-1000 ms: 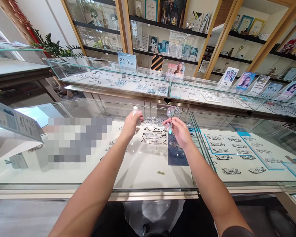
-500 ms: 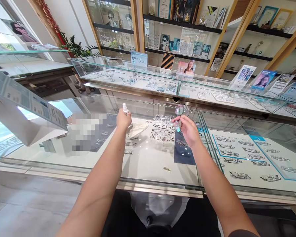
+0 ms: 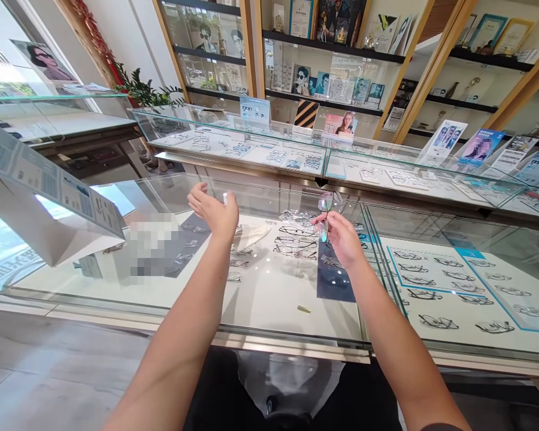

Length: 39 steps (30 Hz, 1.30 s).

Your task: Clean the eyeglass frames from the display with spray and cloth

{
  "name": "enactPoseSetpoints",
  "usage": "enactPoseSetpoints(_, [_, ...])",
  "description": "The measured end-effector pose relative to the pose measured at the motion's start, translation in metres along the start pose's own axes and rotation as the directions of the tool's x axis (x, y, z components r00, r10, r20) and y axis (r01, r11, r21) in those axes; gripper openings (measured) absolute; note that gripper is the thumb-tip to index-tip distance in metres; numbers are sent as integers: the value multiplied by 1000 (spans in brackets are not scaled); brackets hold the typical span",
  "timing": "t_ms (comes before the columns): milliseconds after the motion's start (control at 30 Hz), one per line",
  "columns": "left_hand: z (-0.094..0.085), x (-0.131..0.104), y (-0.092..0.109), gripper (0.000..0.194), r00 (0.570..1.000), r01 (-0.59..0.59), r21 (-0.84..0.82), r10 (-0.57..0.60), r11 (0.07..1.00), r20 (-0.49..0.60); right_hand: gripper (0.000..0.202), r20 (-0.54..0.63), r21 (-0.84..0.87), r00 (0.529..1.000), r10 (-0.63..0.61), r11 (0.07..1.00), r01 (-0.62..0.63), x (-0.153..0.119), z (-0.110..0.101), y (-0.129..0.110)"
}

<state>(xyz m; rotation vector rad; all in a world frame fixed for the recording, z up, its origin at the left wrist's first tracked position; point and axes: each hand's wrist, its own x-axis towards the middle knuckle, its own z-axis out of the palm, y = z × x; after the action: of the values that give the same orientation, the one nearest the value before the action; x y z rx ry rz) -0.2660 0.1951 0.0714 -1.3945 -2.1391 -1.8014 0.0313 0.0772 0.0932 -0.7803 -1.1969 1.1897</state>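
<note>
My left hand has its fingers spread and extended over the glass counter. Just behind its thumb shows the white top of a small spray bottle, the rest of it hidden by the hand. My right hand pinches a pair of eyeglasses, held up above the counter with the lenses catching coloured reflections. Between the hands, a cream cloth lies close to my left wrist. Several spectacle frames are laid out in rows near my right hand.
The glass display counter runs across in front of me. A folded sign stands on its left. A gold-coloured strip lies near the front edge. More eyeglasses fill the right case, and a second display case stands behind.
My left hand has let go of the spray bottle and opened, its fingers swinging out to the left. My right hand still holds the eyeglasses in nearly the same place.
</note>
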Motion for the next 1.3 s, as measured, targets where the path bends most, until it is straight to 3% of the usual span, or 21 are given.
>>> enactPoseSetpoints(33, [-5,-3,8,47,997,-70,-20,70,997,22,19,1,6,1000,-1,1000,1,0,0,0])
enactPoseSetpoints(67, [-10,-6,15,34,984,-124,-35,128,992,127,19,2,12,1000,0,1000,0,0,0,0])
enactPoseSetpoints(100, [-13,-8,20,24,943,-163,-38,167,986,287,19,2,17,1000,1,1000,-1,0,0,0])
enactPoseSetpoints(167, [-15,-13,25,18,776,-236,27,172,971,607,19,1,22,1000,5,1000,-5,0,-1,-1])
enactPoseSetpoints(233, [-12,-16,24,26,595,-319,168,60,933,801,20,0,26,1000,4,1000,-4,1,-1,-1])
enactPoseSetpoints(300, [-5,-17,18,36,487,-364,293,-88,884,869,20,2,28,1000,-1,1000,0,1,-1,-1])
enactPoseSetpoints(333, [-1,-17,14,38,465,-364,332,-139,870,874,20,3,29,1000,-2,1000,2,2,-1,0])
enactPoseSetpoints(400, [4,-15,8,36,471,-340,366,-180,866,864,20,6,31,1000,-1,1000,1,2,-1,0])
enactPoseSetpoints(600, [8,-12,0,22,526,-225,312,-155,923,836,20,6,37,1000,2,999,-2,2,-1,-1])
enactPoseSetpoints(767, [8,-6,3,24,657,62,131,-139,989,741,21,-20,37,1000,20,999,-19,1,-1,-3])
enactPoseSetpoints(833, [8,-3,6,18,682,219,23,-170,975,712,21,-26,31,999,22,999,-21,1,0,-4])
enactPoseSetpoints(1000, [3,-3,26,14,640,512,-269,-153,816,753,19,-15,45,1000,8,999,-7,0,0,-4])
enactPoseSetpoints(1100, [0,-9,37,11,584,703,-432,-112,564,804,19,-1,37,1000,0,999,0,0,-2,-3])
enactPoseSetpoints(1167, [0,-16,42,11,533,777,-457,-66,432,844,20,7,21,1000,-9,1000,9,0,-2,-2])
enactPoseSetpoints(1300, [-1,-32,49,16,479,801,-434,-8,413,878,23,17,-29,999,-41,999,42,1,-2,-1])
